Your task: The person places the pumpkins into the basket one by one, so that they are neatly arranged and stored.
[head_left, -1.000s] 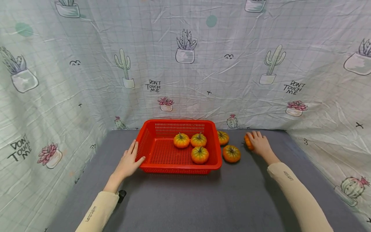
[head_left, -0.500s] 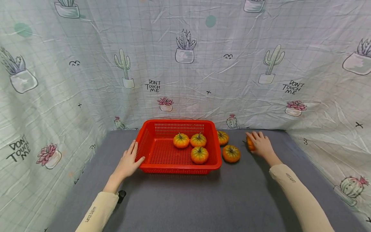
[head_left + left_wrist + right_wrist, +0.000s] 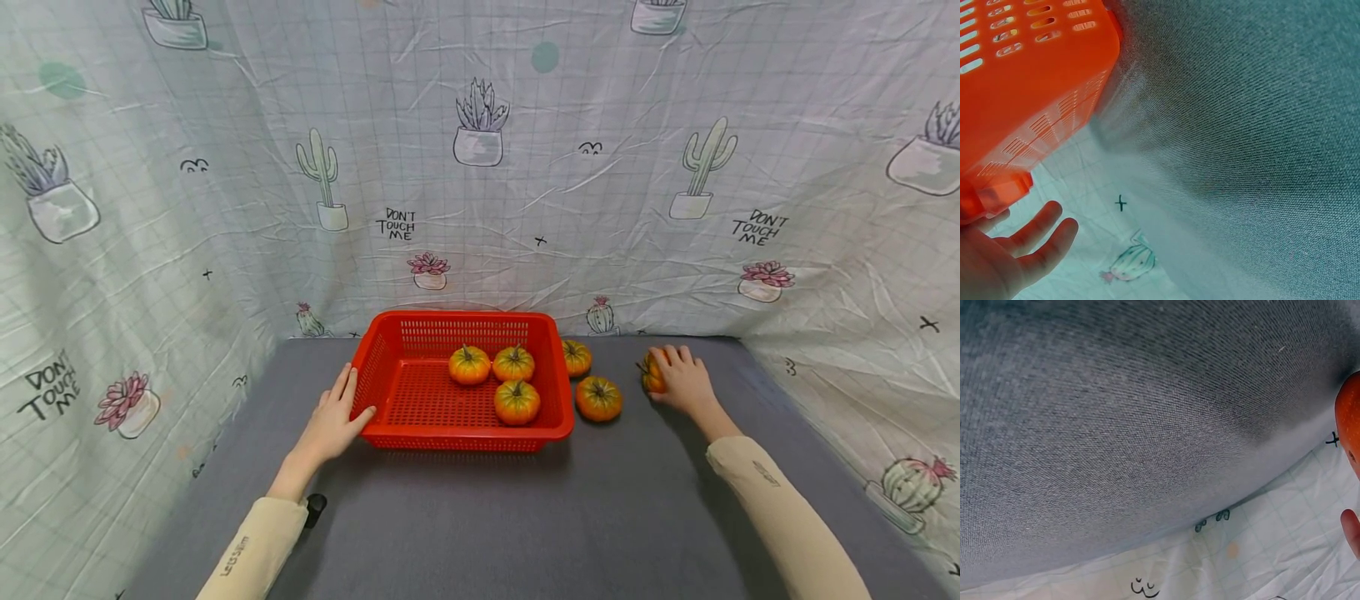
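Observation:
My left hand (image 3: 332,422) rests at the left side of a red plastic basket (image 3: 457,432), thumb by the near corner. In the left wrist view its fingers (image 3: 1044,231) extend loosely beyond the basket's rim. To the right, my right hand (image 3: 690,385) grips a small orange pumpkin (image 3: 652,379) from above, its stem pointing left and much of it covered by the fingers. Only the edge of that pumpkin (image 3: 1350,419) and one fingertip (image 3: 1352,531) show in the right wrist view. Three pumpkins (image 3: 517,403) lie in the right half of the basket.
Between the basket and my right hand, one pumpkin (image 3: 598,399) stands on the grey tabletop (image 3: 480,525). Another pumpkin (image 3: 577,358) sits behind it against the basket's right wall. A printed cloth (image 3: 540,192) hangs behind and along both sides.
My right hand has shifted slightly right with the pumpkin, which has turned a little under the fingers. The left hand and basket stay where they were.

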A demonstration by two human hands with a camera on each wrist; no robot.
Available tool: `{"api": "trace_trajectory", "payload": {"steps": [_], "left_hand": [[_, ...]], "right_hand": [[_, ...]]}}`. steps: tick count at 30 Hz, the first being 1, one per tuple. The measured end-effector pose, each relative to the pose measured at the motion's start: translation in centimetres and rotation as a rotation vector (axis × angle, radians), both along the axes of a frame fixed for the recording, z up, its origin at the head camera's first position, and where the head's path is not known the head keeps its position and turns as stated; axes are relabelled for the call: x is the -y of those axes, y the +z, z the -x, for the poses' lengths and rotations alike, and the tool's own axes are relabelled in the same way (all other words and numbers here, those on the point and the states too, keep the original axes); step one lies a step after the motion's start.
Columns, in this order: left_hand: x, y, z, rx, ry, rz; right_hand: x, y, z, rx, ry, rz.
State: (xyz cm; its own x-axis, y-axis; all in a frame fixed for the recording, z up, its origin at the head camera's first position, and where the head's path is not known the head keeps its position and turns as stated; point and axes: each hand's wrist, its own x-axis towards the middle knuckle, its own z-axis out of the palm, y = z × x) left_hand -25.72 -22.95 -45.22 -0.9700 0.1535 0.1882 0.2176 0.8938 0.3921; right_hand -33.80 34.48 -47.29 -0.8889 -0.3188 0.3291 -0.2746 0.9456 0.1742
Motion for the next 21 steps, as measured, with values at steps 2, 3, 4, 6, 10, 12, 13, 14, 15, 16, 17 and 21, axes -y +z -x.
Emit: {"api": "trace_trajectory", "payload": {"steps": [2, 3, 4, 6, 10, 12, 13, 14, 15, 16, 17, 21], "left_hand": [[0.0, 0.0, 0.0, 0.000, -0.001, -0.001], [0.0, 0.0, 0.0, 0.000, -0.001, 0.000], [0.0, 0.0, 0.0, 0.000, -0.001, 0.000], [0.0, 0.0, 0.0, 0.000, -0.002, 0.000], [0.0, 0.0, -0.1, 0.001, -0.004, -0.002], [0.0, 0.0, -0.1, -0.003, -0.002, 0.000], [0.0, 0.1, -0.1, -0.005, -0.001, 0.001], [0.0, 0.1, -0.1, -0.007, 0.000, 0.001], [0.0, 0.1, -0.1, -0.010, 0.000, 0.003], [0.0, 0.2, -0.1, -0.011, 0.000, 0.006], [0.0, 0.2, -0.1, -0.011, 0.000, 0.007], [-0.1, 0.2, -0.2, -0.006, -0.003, 0.012]], "right_hand": [[0.0, 0.0, -0.3, -0.011, 0.001, 0.008], [0.1, 0.0, -0.4, -0.015, 0.002, 0.012], [0.1, 0.0, -0.5, -0.019, 0.003, 0.019], [0.2, 0.0, -0.7, -0.024, 0.005, 0.034], [0.6, 0.0, -1.1, -0.026, 0.007, 0.058], [0.9, 0.1, -1.2, -0.030, 0.015, 0.070], [1.1, 0.1, -1.3, -0.033, 0.021, 0.080], [1.3, 0.1, -1.4, -0.039, 0.026, 0.087], [1.4, 0.2, -1.5, -0.044, 0.032, 0.094], [1.6, 0.2, -1.5, -0.048, 0.037, 0.098], [1.7, 0.2, -1.7, -0.054, 0.041, 0.100], [2.1, 0.2, -2.1, -0.071, 0.054, 0.116]]}}
